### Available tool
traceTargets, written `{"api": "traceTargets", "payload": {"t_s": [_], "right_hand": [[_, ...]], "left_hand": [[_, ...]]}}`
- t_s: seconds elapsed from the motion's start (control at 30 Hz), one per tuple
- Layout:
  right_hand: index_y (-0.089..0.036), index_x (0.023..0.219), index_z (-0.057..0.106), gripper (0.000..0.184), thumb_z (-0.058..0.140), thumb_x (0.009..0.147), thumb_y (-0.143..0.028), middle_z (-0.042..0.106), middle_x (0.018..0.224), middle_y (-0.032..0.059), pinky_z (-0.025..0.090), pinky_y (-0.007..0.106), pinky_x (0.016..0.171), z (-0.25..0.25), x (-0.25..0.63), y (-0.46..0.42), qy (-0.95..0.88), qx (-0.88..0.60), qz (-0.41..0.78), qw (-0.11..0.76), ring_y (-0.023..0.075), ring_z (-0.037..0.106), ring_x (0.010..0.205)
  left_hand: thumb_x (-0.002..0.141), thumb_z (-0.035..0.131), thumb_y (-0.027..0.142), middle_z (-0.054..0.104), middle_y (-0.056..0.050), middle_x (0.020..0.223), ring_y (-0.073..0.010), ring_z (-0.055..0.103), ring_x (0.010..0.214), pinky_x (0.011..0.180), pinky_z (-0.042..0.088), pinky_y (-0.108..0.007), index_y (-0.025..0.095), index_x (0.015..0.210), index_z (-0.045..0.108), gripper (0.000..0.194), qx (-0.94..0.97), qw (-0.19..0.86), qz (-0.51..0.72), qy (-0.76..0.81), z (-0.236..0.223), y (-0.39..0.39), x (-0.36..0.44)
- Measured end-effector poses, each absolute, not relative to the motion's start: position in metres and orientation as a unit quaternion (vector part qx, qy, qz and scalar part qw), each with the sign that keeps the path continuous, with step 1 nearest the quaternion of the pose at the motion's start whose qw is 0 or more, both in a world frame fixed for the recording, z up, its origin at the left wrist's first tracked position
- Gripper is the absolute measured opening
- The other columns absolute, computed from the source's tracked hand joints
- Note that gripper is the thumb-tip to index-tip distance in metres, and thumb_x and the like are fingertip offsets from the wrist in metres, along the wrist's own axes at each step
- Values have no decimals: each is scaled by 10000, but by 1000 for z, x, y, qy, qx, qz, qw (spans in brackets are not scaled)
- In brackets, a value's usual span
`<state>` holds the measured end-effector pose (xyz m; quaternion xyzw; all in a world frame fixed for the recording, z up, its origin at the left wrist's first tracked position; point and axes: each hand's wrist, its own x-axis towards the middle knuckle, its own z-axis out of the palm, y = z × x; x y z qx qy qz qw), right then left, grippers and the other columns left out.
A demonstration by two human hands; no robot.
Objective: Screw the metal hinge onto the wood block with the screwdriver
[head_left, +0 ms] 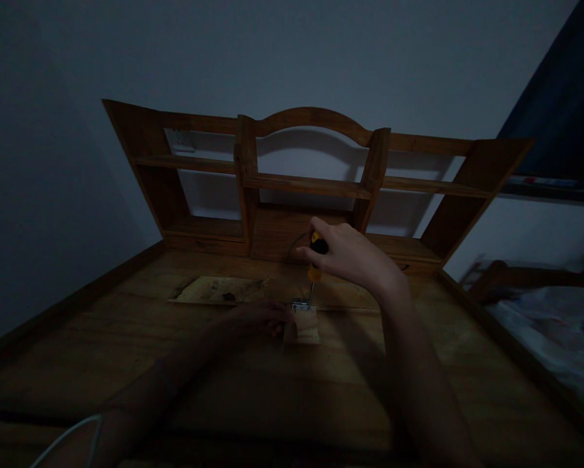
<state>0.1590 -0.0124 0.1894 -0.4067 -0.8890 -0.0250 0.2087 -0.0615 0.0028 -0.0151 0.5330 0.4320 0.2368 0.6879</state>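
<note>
My right hand (338,250) grips the handle of a yellow and black screwdriver (314,273), which stands nearly upright. Its shaft runs down to a small metal hinge (300,303) at the far edge of a small wooden block (306,327). Low beside the block on its left, my left hand (267,318) has its fingers curled against the wood and hinge. Deep shadow hides exactly how those fingertips press. A longer pale board (218,290) with a dark knot lies flat on the desk beyond my left hand.
The wooden desk (175,364) has raised side edges. At its back stands a wooden shelf unit (311,188) with an arched top, against the wall. A thin strip of wood (350,309) lies right of the hinge. Clear plastic-like covering (550,331) shows at far right. The light is dim.
</note>
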Motion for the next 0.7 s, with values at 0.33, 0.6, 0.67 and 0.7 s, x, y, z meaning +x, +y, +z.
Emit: {"api": "traceTargets", "payload": {"t_s": [0.33,0.6,0.67,0.7], "right_hand": [[-207,1065,527,241,477,893,-369,652,948,63,396,283,745,189,161,-11,-898,-382,3,219,201,604,860],[-205,1085,508,266,515,860,-346,646,982,60,391,278,723,189,159,-10,-902,-376,8,211,197,599,859],[-203,1033,507,235,490,888,-387,647,932,60,380,278,697,189,158,-10,-898,-386,-4,211,194,598,826],[-203,1009,505,249,475,901,-425,646,902,59,374,280,682,188,158,-10,-895,-393,-10,211,195,597,805]], "left_hand": [[704,775,406,557,4,550,-84,468,494,506,361,-215,106,743,683,316,530,697,229,425,-9,0,-61],[698,781,390,559,8,563,-71,456,482,513,374,-212,108,738,674,304,520,711,231,413,-9,0,-59],[695,783,400,565,5,579,-76,477,498,519,381,-211,110,755,679,314,523,712,233,407,-12,2,-60],[699,780,404,565,4,580,-79,486,505,518,379,-211,110,762,680,317,525,711,233,406,-14,3,-61]]}}
